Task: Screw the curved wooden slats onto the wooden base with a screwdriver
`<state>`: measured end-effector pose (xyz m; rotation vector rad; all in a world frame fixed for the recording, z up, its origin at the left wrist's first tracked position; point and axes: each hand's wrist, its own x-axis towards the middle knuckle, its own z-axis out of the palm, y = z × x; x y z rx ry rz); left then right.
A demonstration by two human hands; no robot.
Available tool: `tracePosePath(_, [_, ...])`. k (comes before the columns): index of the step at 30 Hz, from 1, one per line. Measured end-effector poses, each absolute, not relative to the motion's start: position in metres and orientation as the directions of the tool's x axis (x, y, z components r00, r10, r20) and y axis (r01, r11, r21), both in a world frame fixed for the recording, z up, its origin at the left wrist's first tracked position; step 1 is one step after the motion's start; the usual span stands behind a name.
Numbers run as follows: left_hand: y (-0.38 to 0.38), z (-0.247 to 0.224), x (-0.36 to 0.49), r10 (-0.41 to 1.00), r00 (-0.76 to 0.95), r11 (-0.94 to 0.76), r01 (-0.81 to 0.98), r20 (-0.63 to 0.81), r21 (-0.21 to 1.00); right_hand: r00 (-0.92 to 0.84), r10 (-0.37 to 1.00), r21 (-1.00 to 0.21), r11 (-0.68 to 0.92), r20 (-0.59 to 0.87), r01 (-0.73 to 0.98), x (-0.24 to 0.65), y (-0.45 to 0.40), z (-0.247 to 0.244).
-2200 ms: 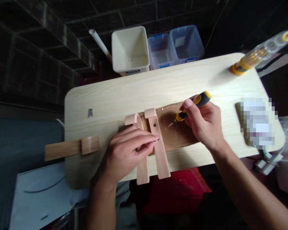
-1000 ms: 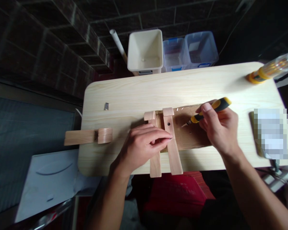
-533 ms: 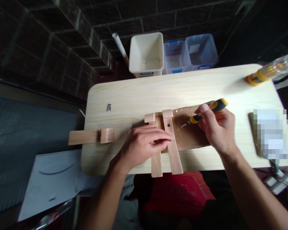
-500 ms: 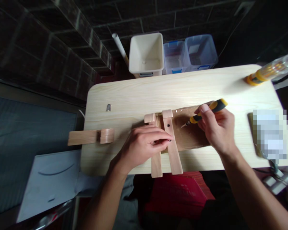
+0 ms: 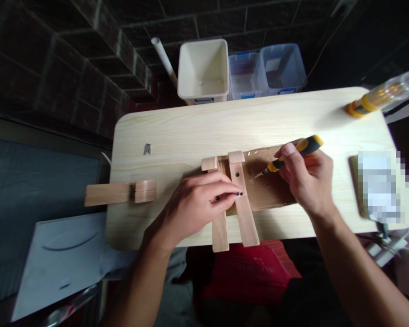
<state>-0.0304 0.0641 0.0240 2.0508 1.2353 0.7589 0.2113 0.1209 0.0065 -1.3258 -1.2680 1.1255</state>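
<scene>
The right hand (image 5: 306,181) is closed around a yellow-and-black screwdriver (image 5: 305,145) at mid-right of the frame, its long axis slanting from upper right to lower left, tip pointing down-left over a brown board (image 5: 269,195). The left hand (image 5: 194,204) curls over a wooden slat (image 5: 244,222), fingertips pinching something small and dark (image 5: 238,194).

One left hand (image 5: 194,204), one right hand (image 5: 306,181), one screwdriver (image 5: 295,153), three plastic bins (image 5: 201,68).

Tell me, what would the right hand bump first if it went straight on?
Probably the wooden slat that the screwdriver in the right hand points at, though its tip may touch the brown board underneath first; depth is hard to tell.
</scene>
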Motion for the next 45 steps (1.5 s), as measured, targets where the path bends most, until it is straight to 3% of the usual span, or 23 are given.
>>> tracePosePath(7, [0.061, 0.024, -0.029, 0.894, 0.404, -0.417, 0.588, 0.196, 0.692, 0.010, 1.000, -0.991, 0.024, 0.026, 0.135, 0.212, 0.121, 0.004])
tracePosePath(22, [0.056, 0.037, -0.017, 0.865, 0.468, -0.495, 0.741, 0.180, 0.455, -0.002, 1.000, -0.993, 0.023, 0.023, 0.113, 0.210, 0.122, 0.008])
tracePosePath(35, [0.056, 0.036, -0.019, 0.871, 0.459, -0.483, 0.740, 0.175, 0.468, -0.007, 1.000, -0.998, 0.018, 0.018, 0.067, 0.209, 0.121, 0.009])
tracePosePath(45, [0.055, 0.037, -0.016, 0.857, 0.479, -0.513, 0.754, 0.192, 0.409, -0.004, 0.999, -0.995, 0.045, 0.045, 0.090, 0.209, 0.122, 0.010])
